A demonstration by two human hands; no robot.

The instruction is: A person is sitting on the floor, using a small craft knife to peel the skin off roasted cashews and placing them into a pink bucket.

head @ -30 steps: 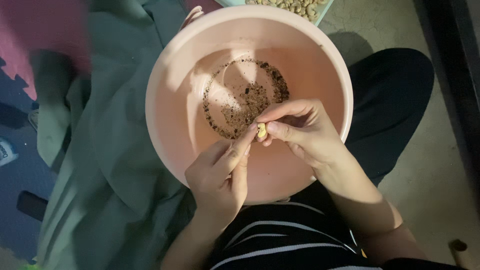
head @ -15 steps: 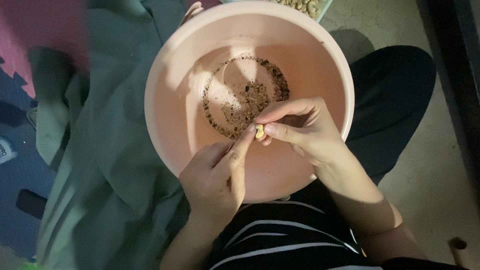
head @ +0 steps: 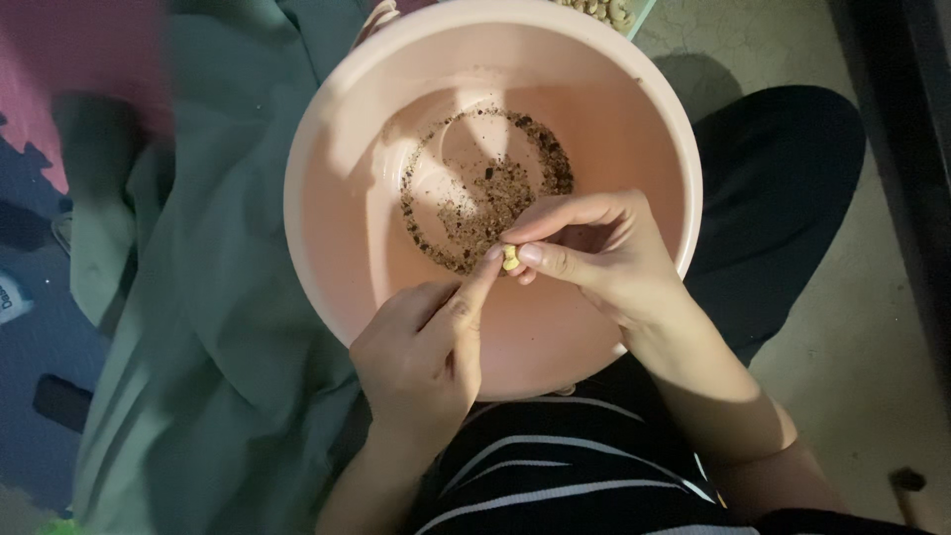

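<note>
Fingers of the right hand (head: 604, 253) pinched a small pale nut (head: 510, 259) over the pink basin (head: 327, 258), above brown husk bits (head: 475, 203); the left hand (head: 421, 357), fingers curled together, touched it with one fingertip.

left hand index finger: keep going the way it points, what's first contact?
The left hand points its index up-right at the small pale nut pinched in the right hand. It already looks in contact with the nut; depth unclear.
</note>
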